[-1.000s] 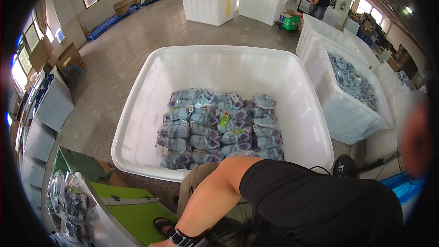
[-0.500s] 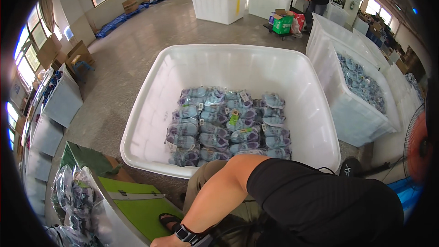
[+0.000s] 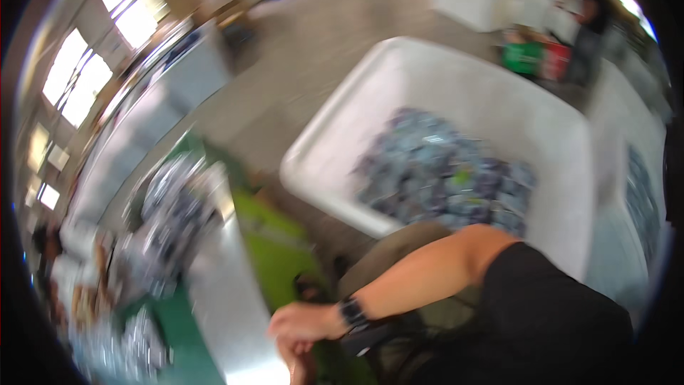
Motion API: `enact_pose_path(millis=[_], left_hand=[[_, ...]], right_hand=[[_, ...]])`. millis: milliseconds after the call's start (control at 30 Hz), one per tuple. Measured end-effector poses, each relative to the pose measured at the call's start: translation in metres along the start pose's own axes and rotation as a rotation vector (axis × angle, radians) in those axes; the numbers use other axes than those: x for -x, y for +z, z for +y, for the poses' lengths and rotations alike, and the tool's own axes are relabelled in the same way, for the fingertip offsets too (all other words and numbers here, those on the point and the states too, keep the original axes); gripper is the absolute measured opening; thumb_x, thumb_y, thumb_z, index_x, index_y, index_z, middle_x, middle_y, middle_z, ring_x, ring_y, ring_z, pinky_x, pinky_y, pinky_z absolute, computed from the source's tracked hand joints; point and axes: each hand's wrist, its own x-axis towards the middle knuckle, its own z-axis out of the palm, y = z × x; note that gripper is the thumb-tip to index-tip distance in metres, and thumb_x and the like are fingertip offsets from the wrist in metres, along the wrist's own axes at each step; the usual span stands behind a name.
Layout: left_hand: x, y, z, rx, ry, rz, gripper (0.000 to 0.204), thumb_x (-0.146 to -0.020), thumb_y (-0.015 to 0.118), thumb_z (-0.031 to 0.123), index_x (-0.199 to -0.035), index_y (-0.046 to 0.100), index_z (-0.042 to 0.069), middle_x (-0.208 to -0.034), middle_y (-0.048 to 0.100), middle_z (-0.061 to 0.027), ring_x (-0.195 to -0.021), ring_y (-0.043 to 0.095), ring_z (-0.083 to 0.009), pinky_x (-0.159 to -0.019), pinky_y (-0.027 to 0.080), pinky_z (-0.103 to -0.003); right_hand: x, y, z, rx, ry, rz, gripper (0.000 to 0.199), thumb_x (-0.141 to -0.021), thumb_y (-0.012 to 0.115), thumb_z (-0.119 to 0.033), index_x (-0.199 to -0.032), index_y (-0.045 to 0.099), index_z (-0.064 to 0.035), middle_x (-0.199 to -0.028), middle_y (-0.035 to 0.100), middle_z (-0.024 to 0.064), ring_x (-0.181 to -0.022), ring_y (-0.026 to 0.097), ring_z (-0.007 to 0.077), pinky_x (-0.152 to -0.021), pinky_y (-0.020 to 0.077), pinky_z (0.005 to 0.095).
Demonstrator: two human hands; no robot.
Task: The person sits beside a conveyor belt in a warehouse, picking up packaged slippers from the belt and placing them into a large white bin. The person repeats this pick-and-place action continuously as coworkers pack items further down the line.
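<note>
We mark a hands-together step, lower centre: right hand [image 3: 305, 322] loosely curled, left hand [image 3: 299, 366] and both holds too blurred to tell; taking left-side bagged goods [image 3: 174, 217] would need opening up.

Upper hand [image 3: 303, 322]: blurred | lower hand [image 3: 297, 365]: partly hidden | bagged goods [image 3: 174, 217]: blurred

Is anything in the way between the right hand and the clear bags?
Nothing visible blocks the way: only a shiny silvery surface lies between the right hand and the clear bags, though blur hides small details.
</note>
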Motion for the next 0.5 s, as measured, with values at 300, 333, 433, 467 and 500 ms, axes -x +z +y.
enact_pose_path(millis=[300, 333, 433, 467, 500], left_hand=[[0.014, 0.012, 0.05, 0.048, 0.041, -0.318, 0.036, -0.109, 0.043, 0.036, -0.112, 0.06, 0.004, -0.091, 0.063, -0.0022, -0.081, 0.061, -0.0106, -0.074, 0.049, -0.026], [0.017, 0.009, 0.056, 0.08, -0.006, -0.329, 0.036, -0.109, 0.045, 0.034, -0.12, 0.06, 0.003, -0.095, 0.063, -0.0025, -0.084, 0.063, -0.0114, -0.078, 0.051, -0.027], [0.017, -0.023, 0.081, -0.007, -0.104, -0.197, 0.041, -0.109, 0.045, 0.031, -0.133, 0.056, 0.001, -0.106, 0.066, -0.0063, -0.092, 0.068, -0.0175, -0.084, 0.056, -0.033], [0.009, -0.046, 0.082, -0.033, -0.045, -0.23, 0.042, -0.108, 0.047, 0.032, -0.133, 0.057, 0.0, -0.111, 0.068, -0.0094, -0.099, 0.07, -0.0199, -0.087, 0.057, -0.034], [0.013, -0.055, 0.095, -0.038, -0.019, -0.167, 0.041, -0.107, 0.048, 0.032, -0.131, 0.058, 0.0, -0.112, 0.069, -0.0101, -0.097, 0.069, -0.0205, -0.085, 0.057, -0.035]], right_hand=[[0.03, -0.005, -0.044, -0.003, 0.073, -0.055, 0.029, -0.105, 0.053, -0.034, -0.106, 0.063, -0.0059, -0.073, 0.062, 0.0009, -0.067, 0.062, 0.0102, -0.06, 0.0503, 0.0241], [0.033, -0.002, -0.045, -0.017, 0.083, -0.059, 0.029, -0.105, 0.053, -0.033, -0.108, 0.063, -0.0059, -0.074, 0.063, 0.0013, -0.067, 0.063, 0.0107, -0.061, 0.0506, 0.0244], [0.039, 0.005, -0.05, -0.015, 0.084, -0.058, 0.029, -0.105, 0.053, -0.032, -0.11, 0.063, -0.0051, -0.074, 0.063, 0.0014, -0.068, 0.063, 0.0109, -0.062, 0.0508, 0.0247], [0.042, 0.007, -0.05, -0.015, 0.08, -0.065, 0.03, -0.105, 0.053, -0.031, -0.113, 0.063, -0.0042, -0.074, 0.063, 0.0011, -0.068, 0.064, 0.011, -0.063, 0.051, 0.025], [0.041, 0.01, -0.05, -0.01, 0.093, -0.074, 0.03, -0.105, 0.053, -0.032, -0.114, 0.062, -0.0039, -0.074, 0.063, 0.0008, -0.068, 0.064, 0.0108, -0.063, 0.0511, 0.0249]])
